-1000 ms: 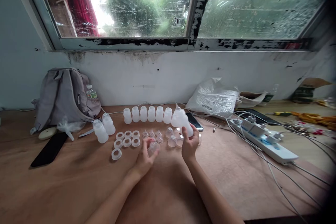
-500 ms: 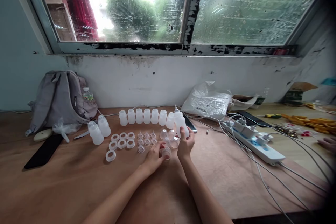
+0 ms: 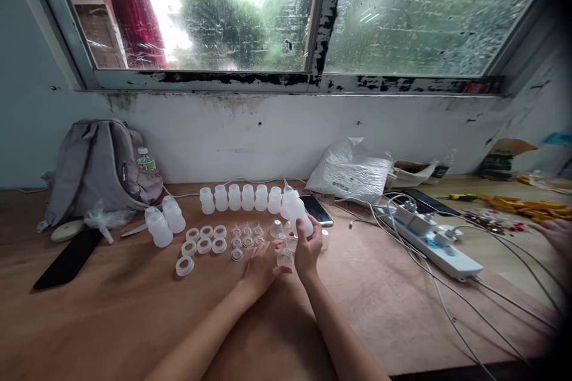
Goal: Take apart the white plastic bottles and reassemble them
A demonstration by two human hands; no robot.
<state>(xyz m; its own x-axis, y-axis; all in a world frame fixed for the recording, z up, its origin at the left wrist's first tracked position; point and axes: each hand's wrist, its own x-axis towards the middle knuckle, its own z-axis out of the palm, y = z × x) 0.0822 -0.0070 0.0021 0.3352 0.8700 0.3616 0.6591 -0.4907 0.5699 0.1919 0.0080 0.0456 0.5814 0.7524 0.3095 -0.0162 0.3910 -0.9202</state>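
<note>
My right hand (image 3: 307, 248) grips the bottle (image 3: 295, 212) above the table (image 3: 111, 321), long axis tilted, nozzle pointing up and left. My left hand (image 3: 260, 265) pinches a clear cap (image 3: 284, 258) just beside it.

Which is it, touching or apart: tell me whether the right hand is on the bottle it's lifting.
Touching. The head view shows the right hand wrapped around the lower body of the translucent bottle, fingers against its side, no gap visible.
</note>
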